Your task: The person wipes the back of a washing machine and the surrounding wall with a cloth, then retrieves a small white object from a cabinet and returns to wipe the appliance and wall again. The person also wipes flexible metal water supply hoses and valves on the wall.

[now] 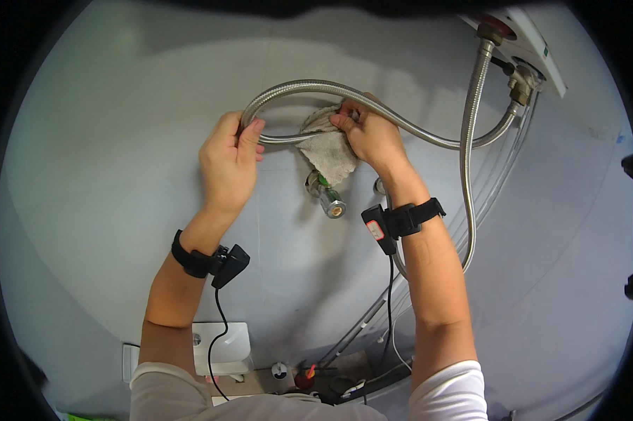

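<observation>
A braided metal hose curves in a loop from the water heater's fitting. My left hand grips the hose at its left bend, thumb in front. In my right hand is a grey cloth, pinched at its upper right edge. The cloth wraps around the lower run of the hose, and the hose end is hidden in it. Just below the cloth, an angle valve with a green mark sticks out of the wall, its outlet bare.
The water heater hangs at upper right. A second braided hose drops from it and passes behind my right forearm. Below are a white toilet tank, a red container and a white bottle. Cables trail from both wrist devices.
</observation>
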Demonstrator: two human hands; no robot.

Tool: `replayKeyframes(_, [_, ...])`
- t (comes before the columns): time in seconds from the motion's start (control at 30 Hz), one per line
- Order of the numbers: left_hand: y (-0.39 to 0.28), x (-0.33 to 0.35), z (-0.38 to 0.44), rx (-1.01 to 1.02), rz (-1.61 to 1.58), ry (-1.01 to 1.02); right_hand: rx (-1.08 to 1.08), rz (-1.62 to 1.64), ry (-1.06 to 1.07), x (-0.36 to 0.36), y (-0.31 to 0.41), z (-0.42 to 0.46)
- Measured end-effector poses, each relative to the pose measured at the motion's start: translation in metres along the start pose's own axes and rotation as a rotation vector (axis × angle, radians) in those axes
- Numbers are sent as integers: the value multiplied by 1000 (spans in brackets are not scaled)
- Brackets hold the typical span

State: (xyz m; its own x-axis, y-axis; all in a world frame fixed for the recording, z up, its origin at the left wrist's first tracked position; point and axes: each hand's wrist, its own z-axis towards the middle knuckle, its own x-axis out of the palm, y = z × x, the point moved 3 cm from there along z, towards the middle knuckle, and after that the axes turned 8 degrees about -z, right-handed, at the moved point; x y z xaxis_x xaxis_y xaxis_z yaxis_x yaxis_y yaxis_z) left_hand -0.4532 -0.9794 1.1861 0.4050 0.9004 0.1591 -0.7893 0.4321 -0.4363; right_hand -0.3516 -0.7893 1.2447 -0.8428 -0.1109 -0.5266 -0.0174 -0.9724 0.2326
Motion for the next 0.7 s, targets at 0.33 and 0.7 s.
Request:
replayKeyframes(0.33, [0, 2, 0, -35, 21, 60, 146, -123, -199, 3, -25, -12])
replayKeyframes(0.7, [20, 8, -5, -246, -260, 38, 140, -27, -72, -6, -1, -4])
